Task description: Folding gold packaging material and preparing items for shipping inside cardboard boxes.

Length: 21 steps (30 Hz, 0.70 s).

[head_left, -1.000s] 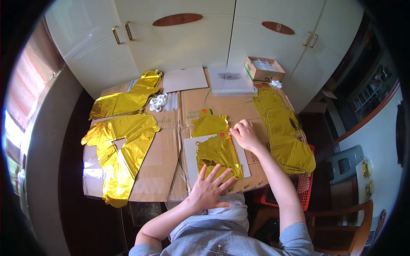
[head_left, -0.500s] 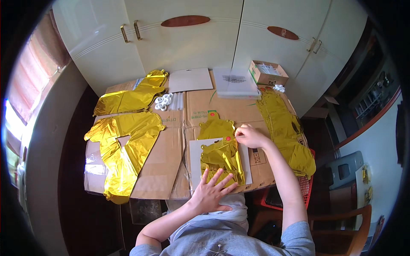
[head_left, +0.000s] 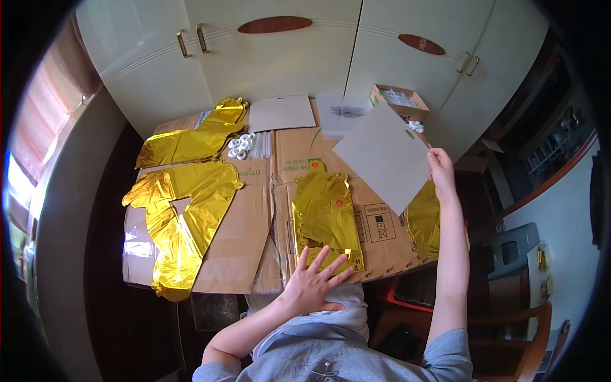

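My left hand (head_left: 315,286) lies with fingers spread on the near end of a folded gold foil balloon (head_left: 323,216). Small red round marks show on its far tab and right side. My right hand (head_left: 442,172) pinches a corner of a pale grey card sheet (head_left: 385,159), raised and tilted to the right of the folded balloon. Behind the sheet, a larger gold foil balloon (head_left: 423,219) is partly hidden. Two more flat gold balloons, a nearer one (head_left: 191,223) and a farther one (head_left: 184,146), lie on the left.
Opened cardboard (head_left: 254,210) covers the table. Along the back are white ribbon rolls (head_left: 240,146), clear straws (head_left: 262,145), another grey card (head_left: 282,114), clear plastic bags (head_left: 337,118) and a small carton (head_left: 414,114). A wooden chair (head_left: 541,331) stands at right.
The grey card has come out from the folded balloon, lifted away to the right by my right hand. The balloon stays in place under my left hand, which has hardly moved.
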Available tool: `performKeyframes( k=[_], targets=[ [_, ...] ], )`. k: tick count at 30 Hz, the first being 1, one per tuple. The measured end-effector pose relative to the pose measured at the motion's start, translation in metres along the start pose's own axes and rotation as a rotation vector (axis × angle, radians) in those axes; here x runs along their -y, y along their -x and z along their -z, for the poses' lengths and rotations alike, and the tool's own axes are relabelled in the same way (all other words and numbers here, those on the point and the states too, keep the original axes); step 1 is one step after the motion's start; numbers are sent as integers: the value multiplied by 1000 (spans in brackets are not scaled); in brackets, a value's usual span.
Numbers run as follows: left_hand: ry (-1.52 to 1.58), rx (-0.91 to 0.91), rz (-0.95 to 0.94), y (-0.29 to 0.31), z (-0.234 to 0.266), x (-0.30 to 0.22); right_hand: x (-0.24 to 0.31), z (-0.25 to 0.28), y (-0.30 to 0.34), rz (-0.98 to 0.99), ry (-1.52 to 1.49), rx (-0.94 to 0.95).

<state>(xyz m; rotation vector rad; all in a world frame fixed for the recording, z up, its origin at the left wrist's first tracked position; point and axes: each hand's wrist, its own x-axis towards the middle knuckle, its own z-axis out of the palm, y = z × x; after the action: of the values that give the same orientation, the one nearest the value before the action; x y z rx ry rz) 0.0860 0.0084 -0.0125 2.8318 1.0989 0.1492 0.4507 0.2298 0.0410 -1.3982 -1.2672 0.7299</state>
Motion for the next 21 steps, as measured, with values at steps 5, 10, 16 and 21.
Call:
performKeyframes(
  k=[5,10,16,21],
  targets=[
    [-21,23,9,-1,-1,0,-3,20,20,101,60,-122],
    [-41,32,5,-3,0,-1,19,15,82,544,345,-192],
    [-24,56,31,-2,2,-2,35,1,158,961,523,-111],
    [75,-35,17,2,-11,3,34,0,206,1073,532,-47]
  ],
)
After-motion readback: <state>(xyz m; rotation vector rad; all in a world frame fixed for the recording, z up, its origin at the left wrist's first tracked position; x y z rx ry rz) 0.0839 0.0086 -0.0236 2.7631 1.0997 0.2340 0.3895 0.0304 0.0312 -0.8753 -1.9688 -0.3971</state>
